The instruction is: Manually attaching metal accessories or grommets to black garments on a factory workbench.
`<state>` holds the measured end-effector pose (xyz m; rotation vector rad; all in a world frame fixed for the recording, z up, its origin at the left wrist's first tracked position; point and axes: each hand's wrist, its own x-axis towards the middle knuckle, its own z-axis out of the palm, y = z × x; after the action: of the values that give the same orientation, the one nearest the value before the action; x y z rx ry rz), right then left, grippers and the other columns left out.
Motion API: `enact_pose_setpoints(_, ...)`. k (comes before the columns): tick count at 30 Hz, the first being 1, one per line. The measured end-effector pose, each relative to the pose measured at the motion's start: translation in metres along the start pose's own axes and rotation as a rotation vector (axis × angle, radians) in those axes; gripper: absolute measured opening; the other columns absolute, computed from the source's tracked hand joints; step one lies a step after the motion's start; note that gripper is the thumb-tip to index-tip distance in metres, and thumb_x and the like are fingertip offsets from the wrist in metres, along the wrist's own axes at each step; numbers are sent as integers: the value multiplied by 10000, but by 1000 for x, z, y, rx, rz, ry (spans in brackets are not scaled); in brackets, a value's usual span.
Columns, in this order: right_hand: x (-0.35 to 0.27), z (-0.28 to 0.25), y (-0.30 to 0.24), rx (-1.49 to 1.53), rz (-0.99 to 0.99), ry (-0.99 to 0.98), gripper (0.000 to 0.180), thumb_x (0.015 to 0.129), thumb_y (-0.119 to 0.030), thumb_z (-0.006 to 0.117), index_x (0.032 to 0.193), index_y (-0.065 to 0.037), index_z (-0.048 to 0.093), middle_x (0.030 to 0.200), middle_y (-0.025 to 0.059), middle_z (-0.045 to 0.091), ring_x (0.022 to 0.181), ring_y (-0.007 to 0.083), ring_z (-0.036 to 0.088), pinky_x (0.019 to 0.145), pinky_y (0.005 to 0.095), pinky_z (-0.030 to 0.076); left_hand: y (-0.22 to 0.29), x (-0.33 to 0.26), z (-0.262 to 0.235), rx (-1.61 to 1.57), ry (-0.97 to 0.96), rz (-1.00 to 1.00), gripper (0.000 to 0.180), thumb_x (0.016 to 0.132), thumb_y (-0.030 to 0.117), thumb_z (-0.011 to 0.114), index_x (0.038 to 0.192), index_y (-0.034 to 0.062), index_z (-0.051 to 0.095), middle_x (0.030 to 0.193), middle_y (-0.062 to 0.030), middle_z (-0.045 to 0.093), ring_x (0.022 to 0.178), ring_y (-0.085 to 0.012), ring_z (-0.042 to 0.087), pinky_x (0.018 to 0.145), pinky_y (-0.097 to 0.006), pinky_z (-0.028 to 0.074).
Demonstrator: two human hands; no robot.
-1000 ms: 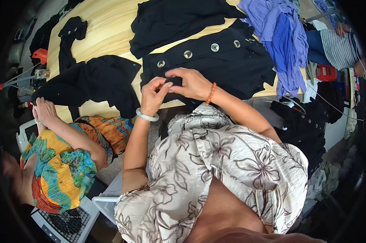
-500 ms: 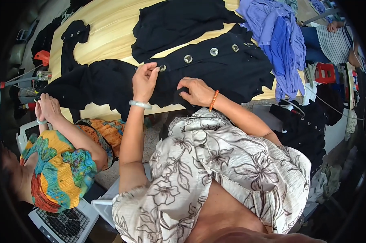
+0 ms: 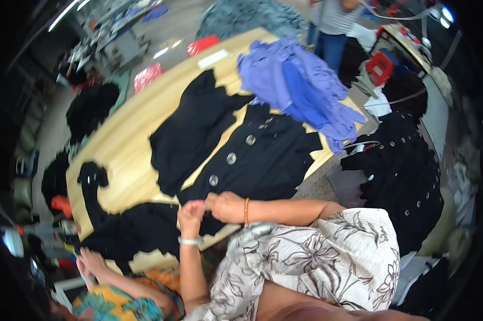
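Pale wooden bench [image 3: 121, 152], seen from above. At its left end, a co-worker [image 3: 110, 303] in a yellow patterned top touches a black garment [image 3: 140, 229]. Midway along the near edge, my left hand [image 3: 190, 219] and right hand [image 3: 226, 207] are just beside each other, fingers curled; I cannot tell whether they pinch anything. Beyond them, a black buttoned garment [image 3: 268, 163] stretches toward the right end, where purple clothes [image 3: 305, 83] are heaped.
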<state>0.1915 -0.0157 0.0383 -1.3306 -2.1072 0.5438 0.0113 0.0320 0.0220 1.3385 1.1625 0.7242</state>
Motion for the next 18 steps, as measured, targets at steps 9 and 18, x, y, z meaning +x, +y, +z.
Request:
enact_pose_setpoints(9, -6, -1, -4, -87, -33, -23, 207, 800, -101, 595, 969, 5, 540, 858, 169, 536, 678, 347, 628, 629, 430, 512, -10, -9, -3, -487, -88, -224, 51, 885, 37, 635, 912, 4, 664, 748, -16, 633, 610, -78, 543, 525, -211, 433)
enact_pose_setpoints(18, 8, -14, 17, 125, 15, -170, 312, 786, -172, 604, 1013, 40, 580, 932, 215, 575, 791, 404, 621, 713, 478, 508, 3, -25, 5, 32, -67, 187, 370, 769, -63, 697, 1135, -54, 645, 943, -35, 630, 808, -70, 578, 727, -206, 483)
